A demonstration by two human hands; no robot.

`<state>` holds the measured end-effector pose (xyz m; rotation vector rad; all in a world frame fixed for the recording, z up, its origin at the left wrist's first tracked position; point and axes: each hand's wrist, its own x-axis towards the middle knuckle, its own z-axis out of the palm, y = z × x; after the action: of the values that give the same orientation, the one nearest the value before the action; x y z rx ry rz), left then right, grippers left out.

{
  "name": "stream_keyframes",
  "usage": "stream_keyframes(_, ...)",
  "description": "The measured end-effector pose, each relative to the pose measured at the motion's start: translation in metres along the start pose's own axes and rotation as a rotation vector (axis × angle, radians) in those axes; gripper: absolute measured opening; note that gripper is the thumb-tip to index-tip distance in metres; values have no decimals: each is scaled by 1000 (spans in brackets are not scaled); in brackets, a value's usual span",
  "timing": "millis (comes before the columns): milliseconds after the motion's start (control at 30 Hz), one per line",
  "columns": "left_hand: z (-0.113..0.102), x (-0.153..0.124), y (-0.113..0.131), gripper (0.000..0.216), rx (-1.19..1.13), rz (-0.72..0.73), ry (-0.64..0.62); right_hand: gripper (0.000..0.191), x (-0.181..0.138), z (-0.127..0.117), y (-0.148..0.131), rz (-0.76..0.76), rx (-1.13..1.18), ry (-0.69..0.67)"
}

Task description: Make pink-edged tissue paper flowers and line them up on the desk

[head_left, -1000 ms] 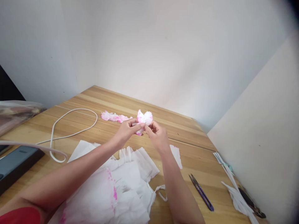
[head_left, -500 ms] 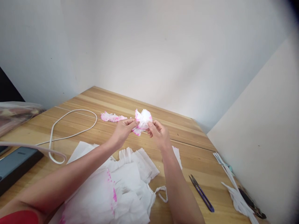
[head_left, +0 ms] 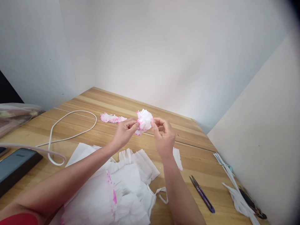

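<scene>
Between my two hands, above the wooden table, is a white tissue paper flower (head_left: 144, 120) with pink edges and crumpled petals. My left hand (head_left: 126, 130) pinches its left side between thumb and fingers. My right hand (head_left: 164, 136) has its thumb and index finger at the flower's right edge, the other fingers curled. Below my forearms lies a heap of white tissue sheets (head_left: 131, 184), some with pink-stained edges. A crinkled pink-and-white tissue strip (head_left: 111, 118) rests on the table beyond my left hand. Another white tissue piece (head_left: 177, 157) shows beside my right wrist.
Purple-handled thread snips (head_left: 202, 195) lie on the table (head_left: 197, 143) at the right. White strips (head_left: 237, 193) and a dark tool (head_left: 250, 203) sit near the right wall. On the left are a looped white cable (head_left: 51, 134), a dark box-like device (head_left: 18, 167) and a plastic bag (head_left: 17, 115).
My right hand has shifted slightly right and its fingers sit more at the flower's edge. The flower has turned and its petals look more bunched. My left hand stays nearly in place.
</scene>
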<state>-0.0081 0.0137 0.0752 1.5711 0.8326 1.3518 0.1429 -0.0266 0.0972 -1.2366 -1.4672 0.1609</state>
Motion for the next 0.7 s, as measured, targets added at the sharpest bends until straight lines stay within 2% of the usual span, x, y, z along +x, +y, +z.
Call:
stream_keyframes(133,0,-1,-1,29,4,47,-32,13,-4,1,-4,-244,-149,-84)
stream_keyframes(300,1,-3,4,24,1,52,-62,16,-3,8,5,-328,-231,-99)
stream_keyframes(533,2,-4,3,28,72,98,-82,17,-5,12,5,-225,-111,-129)
stream_keyframes(700,2,-1,-5,38,67,98,-47,14,-3,11,2,0,78,-196)
